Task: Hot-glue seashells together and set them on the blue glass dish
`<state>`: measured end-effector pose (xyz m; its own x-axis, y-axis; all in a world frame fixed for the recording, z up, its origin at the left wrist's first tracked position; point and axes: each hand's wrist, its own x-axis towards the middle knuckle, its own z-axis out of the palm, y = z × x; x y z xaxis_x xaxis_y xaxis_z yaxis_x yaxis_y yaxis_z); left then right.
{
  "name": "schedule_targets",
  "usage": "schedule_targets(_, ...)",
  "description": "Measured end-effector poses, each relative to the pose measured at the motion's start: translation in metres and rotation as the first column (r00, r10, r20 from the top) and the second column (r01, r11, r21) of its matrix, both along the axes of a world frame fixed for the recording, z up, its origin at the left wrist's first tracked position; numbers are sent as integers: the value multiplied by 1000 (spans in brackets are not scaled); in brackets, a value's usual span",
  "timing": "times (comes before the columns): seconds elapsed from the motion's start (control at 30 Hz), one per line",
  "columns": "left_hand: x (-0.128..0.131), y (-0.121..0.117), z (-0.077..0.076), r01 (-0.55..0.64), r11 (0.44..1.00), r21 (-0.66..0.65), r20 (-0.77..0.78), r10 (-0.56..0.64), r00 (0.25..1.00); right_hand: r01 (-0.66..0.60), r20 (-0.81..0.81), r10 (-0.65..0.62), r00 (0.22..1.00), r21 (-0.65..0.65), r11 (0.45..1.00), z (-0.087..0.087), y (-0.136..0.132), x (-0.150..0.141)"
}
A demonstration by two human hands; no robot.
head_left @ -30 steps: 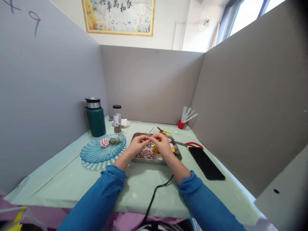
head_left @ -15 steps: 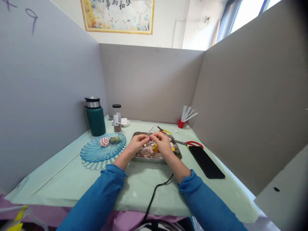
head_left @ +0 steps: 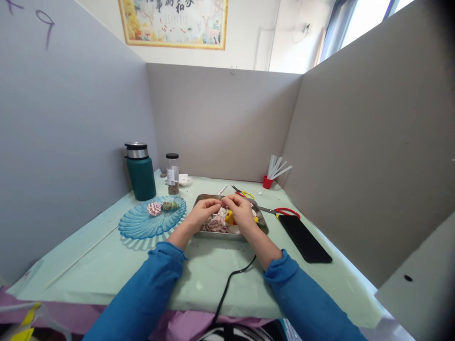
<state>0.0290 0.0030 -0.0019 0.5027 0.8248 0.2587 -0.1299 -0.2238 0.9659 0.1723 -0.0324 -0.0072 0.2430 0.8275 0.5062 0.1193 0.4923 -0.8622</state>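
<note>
Over the metal tray (head_left: 231, 236), my left hand (head_left: 202, 214) and my right hand (head_left: 241, 211) meet with their fingertips pinched close together. Whatever lies between the fingertips is too small to make out. Beneath them the tray holds a heap of reddish-white shells (head_left: 216, 224) and a few yellow pieces (head_left: 229, 217); the hands cover part of this. Left of the tray is a blue scalloped glass plate (head_left: 142, 228), bearing a red-and-white striped shell (head_left: 154, 209) and green spiky shells (head_left: 169, 206).
Behind the plate stand a green flask (head_left: 141, 177) and a clear jar (head_left: 173, 175). Red-handled scissors (head_left: 287, 211), yellow-red pliers (head_left: 244, 194), a black phone (head_left: 304, 239) and a red cup (head_left: 268, 182) of glue sticks are on the right. A black cable (head_left: 227, 286) crosses the front; a thin stick (head_left: 81, 255) lies left.
The fingertips of my right hand have shifted very slightly. Both hands stay pinched over the tray, and everything else lies as before.
</note>
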Motion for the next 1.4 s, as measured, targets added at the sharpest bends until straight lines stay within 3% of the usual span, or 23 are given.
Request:
schedule_targets(0.67,0,-2,0,48,999,17,38,-49,998,-33,-11,33,999,15,999,2,-3,-2)
schedule_targets(1.27,2,-6,4,-6,998,69,33,4,999,-54,43,51,998,70,996,-2,-2,-1)
schedule_targets(1.4,1,-4,3,-25,998,61,74,21,997,-38,24,37,999,32,999,-1,-2,-2)
